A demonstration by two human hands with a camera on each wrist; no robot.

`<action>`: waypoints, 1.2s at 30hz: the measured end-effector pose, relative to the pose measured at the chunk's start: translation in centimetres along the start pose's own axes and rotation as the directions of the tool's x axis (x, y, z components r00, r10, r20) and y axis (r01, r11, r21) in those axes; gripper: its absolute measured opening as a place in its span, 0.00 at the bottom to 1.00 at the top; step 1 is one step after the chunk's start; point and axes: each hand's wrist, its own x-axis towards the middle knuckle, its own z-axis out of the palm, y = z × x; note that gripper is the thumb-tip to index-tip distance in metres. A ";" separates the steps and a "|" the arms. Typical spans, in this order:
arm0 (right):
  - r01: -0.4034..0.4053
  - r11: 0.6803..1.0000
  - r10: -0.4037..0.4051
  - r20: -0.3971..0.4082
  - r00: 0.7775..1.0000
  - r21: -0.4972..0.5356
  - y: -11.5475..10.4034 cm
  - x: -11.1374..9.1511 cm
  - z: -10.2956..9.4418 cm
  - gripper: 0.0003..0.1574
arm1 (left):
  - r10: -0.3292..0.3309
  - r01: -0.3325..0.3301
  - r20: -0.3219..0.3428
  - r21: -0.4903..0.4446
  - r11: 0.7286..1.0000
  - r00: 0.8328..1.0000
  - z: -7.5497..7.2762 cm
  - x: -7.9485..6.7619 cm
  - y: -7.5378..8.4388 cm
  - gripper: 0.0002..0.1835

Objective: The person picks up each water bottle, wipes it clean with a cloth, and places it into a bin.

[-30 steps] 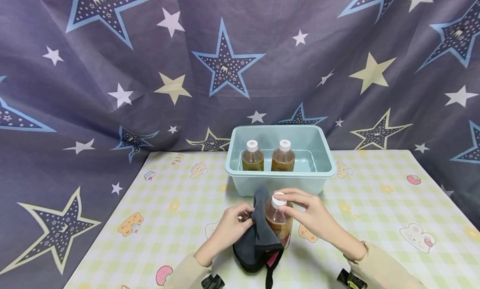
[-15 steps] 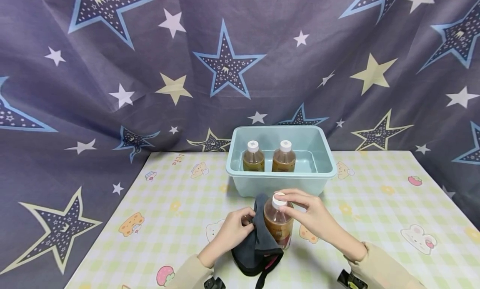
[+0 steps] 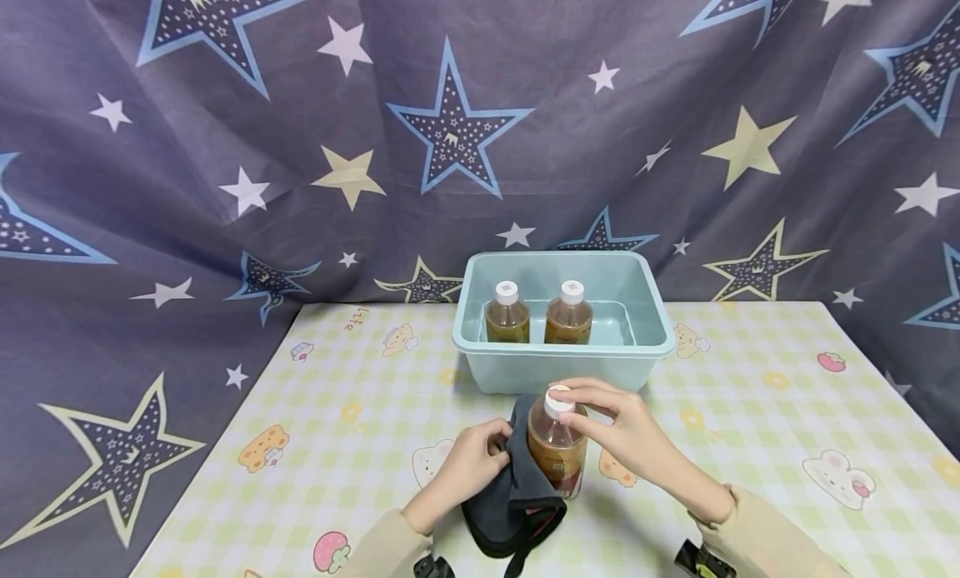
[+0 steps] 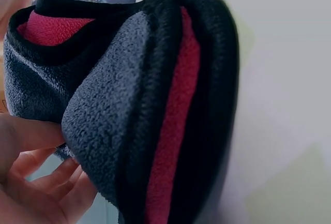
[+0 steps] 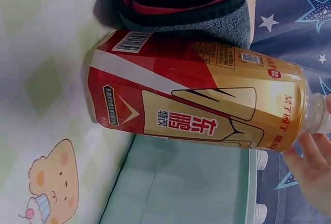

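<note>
A plastic drink bottle (image 3: 557, 455) with a red and gold label (image 5: 201, 94) and white cap (image 3: 558, 401) stands upright on the table. My right hand (image 3: 611, 416) holds it by the cap from above. In my left hand (image 3: 471, 461) a dark grey cloth (image 3: 517, 499) with black edging and a pink inner side is pinched. The cloth (image 4: 108, 89) hangs folded against the bottle's left side. In the left wrist view, the fingers (image 4: 31, 136) grip its grey fold.
Just behind the bottle stands a light blue plastic bin (image 3: 562, 370) with two white-capped bottles inside, one on the left (image 3: 507, 316) and one in the middle (image 3: 568, 316). A checked tablecloth (image 3: 750, 445) covers the table. A star-patterned curtain (image 3: 570, 145) hangs behind.
My left hand and the cloth have shifted slightly; the cloth's upper end sits lower beside the bottle and its strap has swung left. The right hand stays on the cap.
</note>
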 end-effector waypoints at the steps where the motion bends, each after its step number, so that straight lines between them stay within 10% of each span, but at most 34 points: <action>1: -0.002 1.000 0.002 0.000 1.000 0.001 0.0 0.0 0.0 0.19 | 0.000 0.000 0.000 0.002 1.000 1.000 0.0 0.0 0.0 0.11; 36: -0.032 0.999 0.032 0.008 0.999 0.010 -0.2 0.0 -0.1 0.18 | 0.024 -0.026 -0.042 -0.061 0.998 0.999 -0.9 -0.2 0.6 0.09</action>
